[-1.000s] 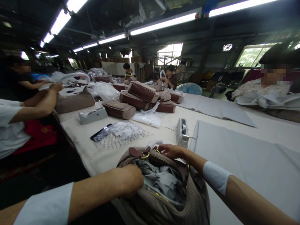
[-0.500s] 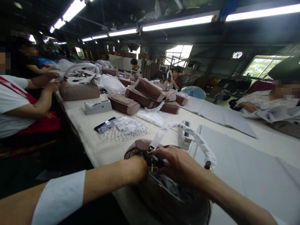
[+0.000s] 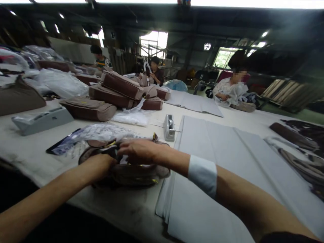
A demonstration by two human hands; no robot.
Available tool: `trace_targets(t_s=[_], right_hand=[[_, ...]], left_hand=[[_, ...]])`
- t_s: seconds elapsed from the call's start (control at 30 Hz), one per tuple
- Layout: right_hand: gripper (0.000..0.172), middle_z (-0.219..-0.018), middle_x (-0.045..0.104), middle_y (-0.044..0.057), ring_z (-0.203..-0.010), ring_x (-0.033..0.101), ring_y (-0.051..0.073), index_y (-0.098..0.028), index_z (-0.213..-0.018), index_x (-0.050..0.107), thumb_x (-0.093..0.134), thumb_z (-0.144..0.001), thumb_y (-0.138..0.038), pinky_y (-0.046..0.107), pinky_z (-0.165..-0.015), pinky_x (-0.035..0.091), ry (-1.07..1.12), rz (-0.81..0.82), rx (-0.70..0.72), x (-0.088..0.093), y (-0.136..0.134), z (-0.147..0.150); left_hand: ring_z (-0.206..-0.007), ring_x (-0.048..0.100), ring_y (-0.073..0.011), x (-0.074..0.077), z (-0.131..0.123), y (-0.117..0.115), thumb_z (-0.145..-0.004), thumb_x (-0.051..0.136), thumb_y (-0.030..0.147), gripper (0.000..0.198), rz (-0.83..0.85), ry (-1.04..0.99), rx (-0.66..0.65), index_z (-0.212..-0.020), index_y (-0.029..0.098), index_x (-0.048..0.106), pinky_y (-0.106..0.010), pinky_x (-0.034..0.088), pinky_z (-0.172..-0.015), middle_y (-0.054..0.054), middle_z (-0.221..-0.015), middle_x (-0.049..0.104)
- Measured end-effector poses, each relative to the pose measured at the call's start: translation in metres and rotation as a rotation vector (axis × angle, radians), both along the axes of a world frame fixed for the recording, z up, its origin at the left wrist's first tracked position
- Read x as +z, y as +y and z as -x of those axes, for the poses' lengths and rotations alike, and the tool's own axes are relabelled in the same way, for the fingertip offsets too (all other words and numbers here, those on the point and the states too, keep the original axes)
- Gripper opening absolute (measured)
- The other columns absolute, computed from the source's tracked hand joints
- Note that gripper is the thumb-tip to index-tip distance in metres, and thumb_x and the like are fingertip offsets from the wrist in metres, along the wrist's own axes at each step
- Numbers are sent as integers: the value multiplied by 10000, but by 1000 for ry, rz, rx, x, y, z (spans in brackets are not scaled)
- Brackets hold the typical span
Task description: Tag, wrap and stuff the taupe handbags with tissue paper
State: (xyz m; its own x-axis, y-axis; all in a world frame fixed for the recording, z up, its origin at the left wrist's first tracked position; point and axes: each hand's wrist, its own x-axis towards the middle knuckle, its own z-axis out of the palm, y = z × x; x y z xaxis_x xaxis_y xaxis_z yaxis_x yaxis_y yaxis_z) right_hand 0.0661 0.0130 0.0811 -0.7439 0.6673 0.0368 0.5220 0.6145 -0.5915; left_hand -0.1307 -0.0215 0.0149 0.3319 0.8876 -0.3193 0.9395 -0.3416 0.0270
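A taupe handbag [image 3: 144,173] with a dark brown flap and gold-coloured metal parts lies on the table in front of me, its mouth facing up. My left hand [image 3: 103,163] reaches into the left end of that mouth, and its fingers are hidden inside. Over the opening is my right hand [image 3: 136,150], fingers bent, slightly blurred and apart, pointing into the bag near a bit of whitish material. Just behind the bag lies a clear plastic packet [image 3: 101,131] of patterned pieces.
Grey tape dispensers [image 3: 43,119] [image 3: 169,128] stand left and beyond the bag. Stacked grey sheets [image 3: 210,202] cover the right side. Piled brown handbags [image 3: 121,84] sit behind, with more bags [image 3: 293,135] at far right. A co-worker [image 3: 227,89] handles white wrapping across the table.
My view has swung right and the bag now appears further left. The bag's wrapped handle, upright before, no longer shows standing. Both hands stay at the bag's mouth.
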Motion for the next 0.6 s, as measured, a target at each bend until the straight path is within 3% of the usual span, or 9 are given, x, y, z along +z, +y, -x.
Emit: trace_targets(t_s=[0.03, 0.1, 0.17, 0.23, 0.33, 0.4, 0.47, 0.6], right_hand=[[220, -974, 624, -83, -899, 533, 41, -166, -979, 638, 597, -764, -140, 131, -819, 356, 54, -54, 15, 8, 4, -13], [191, -962, 607, 10, -870, 528, 97, -135, -1004, 595, 467, -878, -201, 206, -815, 394, 202, -319, -53, 13, 6, -51], [149, -829, 582, 30, -763, 518, 126, -135, -915, 578, 449, -884, -203, 237, -732, 411, 190, -459, -74, -2, -1, -95], [116, -857, 589, 63, -777, 528, 158, -143, -916, 575, 497, -852, -201, 263, -700, 415, 8, -389, 43, -36, -21, -133], [258, -1004, 597, 88, -912, 529, 216, -180, -966, 574, 626, -782, -352, 339, -790, 406, -264, -247, 330, -99, -63, -170], [288, -941, 609, 58, -880, 530, 220, -199, -867, 573, 661, -747, -444, 353, -778, 398, -385, -163, 374, -131, -90, -189], [239, -859, 612, 33, -830, 532, 209, -203, -777, 556, 621, -791, -433, 356, -750, 387, -478, -104, 292, -146, -108, -211], [188, -833, 609, 25, -814, 528, 190, -197, -720, 525, 498, -886, -280, 361, -751, 365, -520, -49, 94, -146, -121, -263]], left_hand=[[-779, 685, -291, 0, 4, 4, -734, 464, 147, 266, -8, 31, 26, -808, 165, 719, -355, 503, -702, -110, -802, 727], [-811, 679, -294, 1, 9, 10, -755, 435, 143, 291, -29, 91, 51, -869, 166, 701, -357, 491, -731, -113, -845, 720], [-820, 664, -292, 1, 10, 10, -757, 439, 143, 294, -60, 122, 58, -940, 150, 669, -363, 480, -749, -114, -873, 705], [-826, 642, -255, 2, 7, 7, -768, 440, 151, 305, -128, 147, 52, -1008, 138, 628, -352, 459, -788, -80, -904, 682], [-818, 614, -202, 2, 1, 0, -796, 377, 141, 348, -246, 185, 15, -1070, 117, 589, -322, 426, -824, -33, -907, 642], [-863, 601, -208, -1, -1, -4, -800, 352, 143, 388, -295, 188, -15, -1113, 119, 581, -316, 414, -846, -31, -927, 630], [-940, 577, -222, -3, -1, -6, -796, 366, 157, 416, -320, 160, -44, -1155, 128, 575, -321, 397, -890, -48, -993, 630], [-1047, 515, -232, -1, -1, -19, -798, 363, 147, 429, -392, 36, -103, -1167, 93, 576, -351, 349, -979, -81, -1119, 597]])
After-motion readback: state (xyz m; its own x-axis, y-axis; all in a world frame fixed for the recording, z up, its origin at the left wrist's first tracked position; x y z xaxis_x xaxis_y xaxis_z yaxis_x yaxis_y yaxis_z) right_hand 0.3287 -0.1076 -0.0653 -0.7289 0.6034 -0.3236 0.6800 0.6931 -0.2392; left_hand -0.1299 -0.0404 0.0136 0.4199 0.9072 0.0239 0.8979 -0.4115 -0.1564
